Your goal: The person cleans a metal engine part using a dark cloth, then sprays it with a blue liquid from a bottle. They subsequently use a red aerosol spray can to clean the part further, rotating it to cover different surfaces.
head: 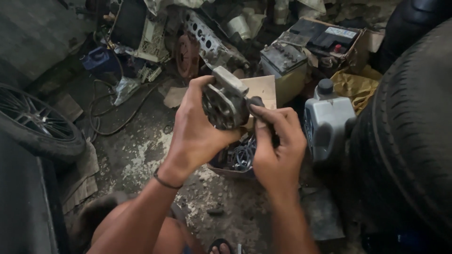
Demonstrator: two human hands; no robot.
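Grey cast-metal part [225, 98], raised over a box of scrap [238, 157], sits clamped in the left hand [195, 134]; the right hand [278, 146] pinches a dark-handled tool [256, 101] against it. A steady left grip seems key. Tyre [409, 141] and plastic jug [328, 123] crowd the right; floor lies open to the left.

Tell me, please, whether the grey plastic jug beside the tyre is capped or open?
Capped: the grey jug stands upright on the ground with a dark screw cap sitting on its neck, beside the tyre.
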